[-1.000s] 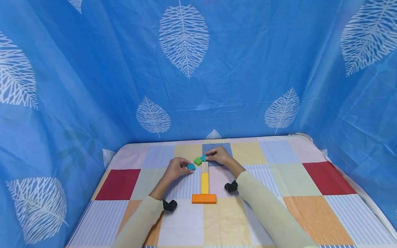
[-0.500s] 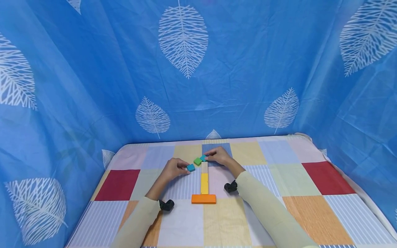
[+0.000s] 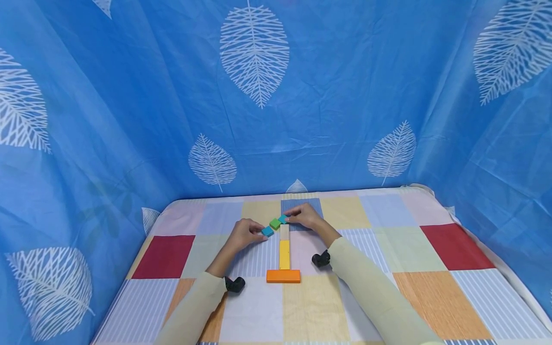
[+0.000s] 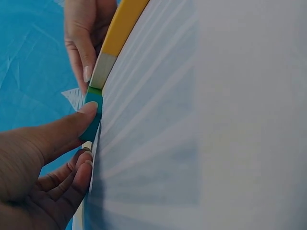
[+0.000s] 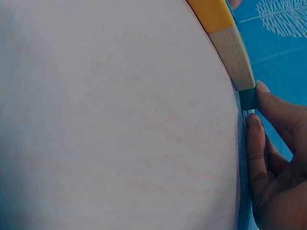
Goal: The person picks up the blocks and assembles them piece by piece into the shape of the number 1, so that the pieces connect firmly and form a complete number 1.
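Between thumb and fingers, my left hand [image 3: 245,234] pinches a blue block [image 3: 268,231] at the lower left end of a short slanted row. A green block [image 3: 275,224] sits in the middle of that row. At its upper right end, my right hand [image 3: 306,216] pinches a second, teal-blue block [image 3: 282,219]. Below the row a plain wood block [image 3: 284,232] and a yellow block [image 3: 284,255] run in a line toward me. An orange block [image 3: 283,276] lies crosswise at their near end. In the left wrist view the thumb presses the blue block [image 4: 92,115] close beside the green one.
A patchwork cloth [image 3: 327,306] covers the table. Blue curtains [image 3: 302,120] with white leaf prints hang behind and at both sides. Each wrist wears a small black camera [image 3: 235,284].
My left hand has moved slightly up and right, bringing its blue block against the green block's lower left side. The right hand stays at its block.
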### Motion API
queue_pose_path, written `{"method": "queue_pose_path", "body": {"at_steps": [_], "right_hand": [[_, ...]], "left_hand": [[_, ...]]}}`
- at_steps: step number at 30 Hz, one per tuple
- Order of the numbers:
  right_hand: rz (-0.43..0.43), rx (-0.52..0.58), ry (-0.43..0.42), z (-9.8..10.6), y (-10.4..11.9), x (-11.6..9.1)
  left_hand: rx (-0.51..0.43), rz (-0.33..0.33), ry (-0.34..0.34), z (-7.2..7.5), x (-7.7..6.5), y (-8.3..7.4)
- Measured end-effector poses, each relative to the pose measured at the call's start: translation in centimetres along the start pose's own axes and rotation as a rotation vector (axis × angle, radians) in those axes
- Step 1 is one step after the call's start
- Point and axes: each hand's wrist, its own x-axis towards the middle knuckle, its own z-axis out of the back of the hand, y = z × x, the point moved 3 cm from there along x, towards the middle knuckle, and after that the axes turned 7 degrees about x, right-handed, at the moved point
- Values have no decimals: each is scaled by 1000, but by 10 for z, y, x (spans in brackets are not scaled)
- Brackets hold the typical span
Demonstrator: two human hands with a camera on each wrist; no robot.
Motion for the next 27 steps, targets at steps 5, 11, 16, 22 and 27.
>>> {"method": "queue_pose_path", "body": {"at_steps": [5, 11, 16, 22, 27], "right_hand": [[-1, -3, 0, 0, -1, 1], [1, 11, 2, 0, 0, 1], [-3, 19, 4, -1, 0, 1], [-3, 23, -2, 0, 0, 1], [-3, 23, -6, 0, -1, 2]], "left_hand": [[-16, -24, 4, 0, 0, 1], [-87, -1, -9, 2, -2, 5], [-97, -5, -11, 3, -1, 5], [-94, -12, -14, 1, 0, 5], [-88, -17, -16, -1, 0, 5]]}}
